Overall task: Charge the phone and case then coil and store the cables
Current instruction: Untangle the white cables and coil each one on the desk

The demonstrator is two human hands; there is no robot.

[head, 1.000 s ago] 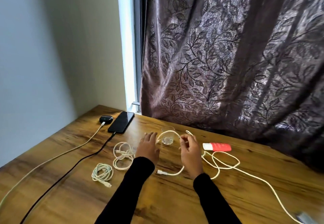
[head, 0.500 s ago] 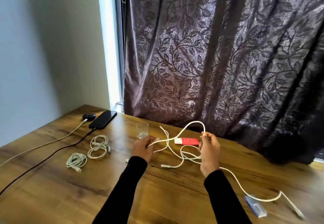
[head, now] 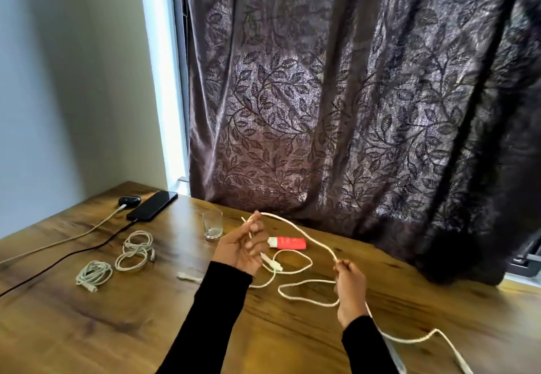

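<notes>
White cable (head: 304, 234) strung above table (head: 146, 315) between both hands. Left hand (head: 241, 249) pinching one end, right hand (head: 349, 283) gripping mid-length. Light, limp, probably prone to tangling; best gathered in even loops, pinched where turns cross.

A clear glass (head: 212, 224) stands upright mid-frame on the wooden desk (head: 117, 329), a red tube (head: 288, 243) lying just right of it — behind, a leaf-patterned curtain (head: 351, 95).
</notes>
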